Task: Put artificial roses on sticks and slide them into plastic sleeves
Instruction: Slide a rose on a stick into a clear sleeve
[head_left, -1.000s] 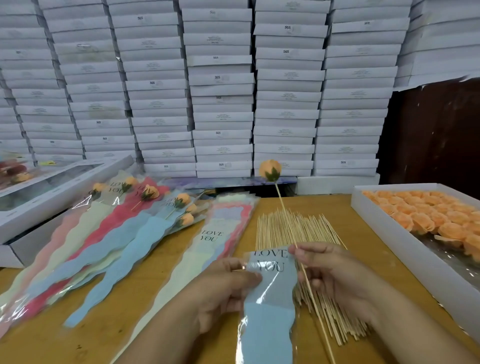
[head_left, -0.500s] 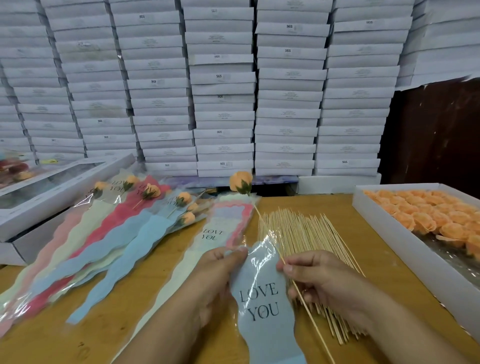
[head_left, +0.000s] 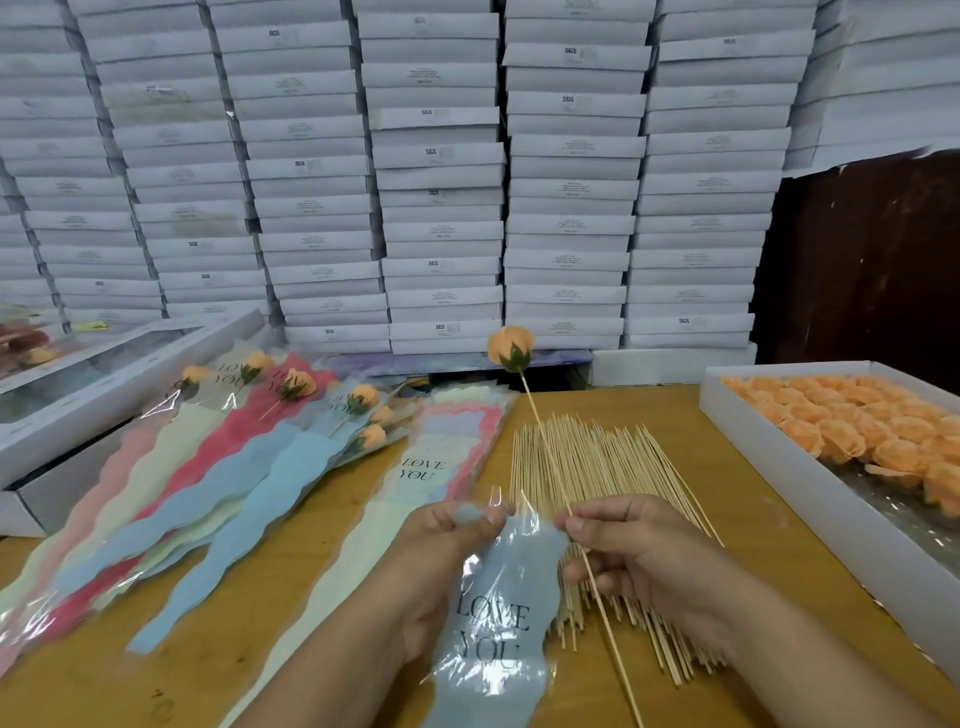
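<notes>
My left hand (head_left: 441, 561) pinches the top edge of a blue plastic sleeve (head_left: 493, 623) printed "LOVE YOU". My right hand (head_left: 634, 556) grips a thin wooden stick (head_left: 540, 431) with an orange rose (head_left: 510, 347) on its far end; the stick runs outside the sleeve, along its right edge. A pile of bare sticks (head_left: 608, 467) lies under my right hand. Finished sleeved roses (head_left: 291, 415) fan out on the left. A stack of empty sleeves (head_left: 447, 441) lies in the middle.
A white tray (head_left: 769, 447) full of orange rose heads stands at the right. White windowed boxes (head_left: 104, 374) sit at the left. Stacked white cartons (head_left: 441, 182) wall off the back of the wooden table (head_left: 291, 597).
The rose on its stick swung left and back toward the centre. The blue sleeve slid toward me, and my left fingers now pinch its top edge.
</notes>
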